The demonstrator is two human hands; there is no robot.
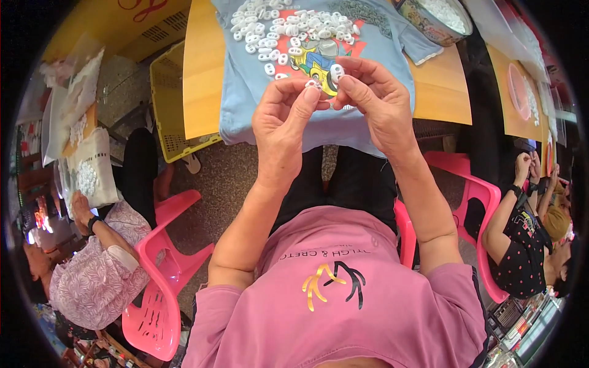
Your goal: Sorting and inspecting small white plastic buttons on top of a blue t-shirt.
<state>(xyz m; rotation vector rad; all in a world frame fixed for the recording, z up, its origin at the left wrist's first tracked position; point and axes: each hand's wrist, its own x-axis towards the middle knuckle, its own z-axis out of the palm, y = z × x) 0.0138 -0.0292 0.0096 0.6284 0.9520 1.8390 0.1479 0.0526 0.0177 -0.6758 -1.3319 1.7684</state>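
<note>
Two hands meet above a light blue shirt point(270, 92). Right hand point(377, 101) pinches a small white plastic piece point(337, 72) between thumb and forefinger; left hand point(285, 122) pinches another white piece point(313, 84) just beside it. Beyond the fingertips lies a heap of white pieces point(294, 27).

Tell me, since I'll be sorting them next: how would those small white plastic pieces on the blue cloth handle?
The white pieces look stiff and light: fingertips pinch one easily. Small and smooth, probably slippery. Heaped loosely on the blue cloth, they'd likely scatter if pushed.

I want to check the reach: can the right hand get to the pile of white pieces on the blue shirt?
Probably yes: the right hand is just before the pile of white pieces, nothing between, but its fingers already pinch one white piece.
</note>
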